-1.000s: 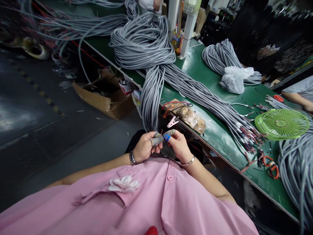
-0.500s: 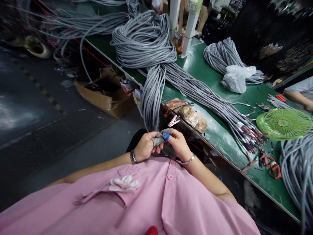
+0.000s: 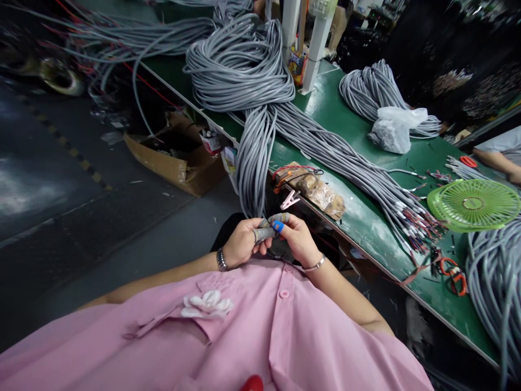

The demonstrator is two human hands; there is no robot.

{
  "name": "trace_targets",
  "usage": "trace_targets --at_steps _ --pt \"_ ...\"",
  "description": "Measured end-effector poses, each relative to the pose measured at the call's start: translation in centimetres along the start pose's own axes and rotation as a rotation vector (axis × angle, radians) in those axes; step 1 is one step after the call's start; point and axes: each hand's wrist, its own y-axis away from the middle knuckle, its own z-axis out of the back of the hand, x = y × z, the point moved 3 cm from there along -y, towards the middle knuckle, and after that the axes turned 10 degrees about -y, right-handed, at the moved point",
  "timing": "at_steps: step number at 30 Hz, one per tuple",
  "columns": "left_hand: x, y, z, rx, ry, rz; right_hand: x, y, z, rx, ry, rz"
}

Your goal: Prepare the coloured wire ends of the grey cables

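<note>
1. Head view: the left hand [image 3: 240, 245] and right hand [image 3: 302, 245] meet before the pink shirt [image 3: 317, 326], their wrapped fingers [image 3: 264, 234] pressed together tip to tip; whatever they may pinch is hidden, so I cannot tell.
2. Just beyond them, a hank of grey cables [image 3: 255, 157] hangs over the near edge of the desk [image 3: 358, 213], probably draped there for reach.
3. Both hands sit close to the body, which likely steadies a fine grip.
4. On the desk, a cable coil [image 3: 240, 68] presumably weighs the hanging length down; a straight run of cables [image 3: 337, 149] has its stripped ends gathered, perhaps to keep them sorted.
5. Near the edge lie a tape-wrapped block [image 3: 323, 196] and a pink clip [image 3: 290, 200].
6. Green and glossy, the desktop carries dark offcuts, orange-handled scissors [image 3: 456, 278] and a green fan [image 3: 474, 203].
7. Around it: grey floor [image 3: 122, 228], a cardboard box [image 3: 158, 163], a co-worker's forearm [image 3: 493, 162].
</note>
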Motion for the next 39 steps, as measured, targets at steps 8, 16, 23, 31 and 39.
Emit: trace_targets --at_steps 8,16,23,31,39 --pt "0.1 -0.1 0.0 0.005 -0.009 -0.014 -0.4 -0.2 0.1 -0.032 0.011 0.033" --pt "0.0 -0.1 -0.1 -0.04 0.028 -0.032 -0.4 0.1 -0.2 -0.099 0.013 0.034" --pt "-0.2 -0.5 0.8 -0.047 0.16 0.022 -0.7 -0.9 2.8 -0.166 -0.2 -0.016" --pt "-1.6 -1.8 0.0 0.166 0.307 0.144 0.5 -3.9 3.1 -0.056 -0.193 -0.018" --pt "-1.8 -3.1 -0.3 0.254 0.376 0.202 -0.5 -5.0 2.5 -0.168 -0.179 0.164"
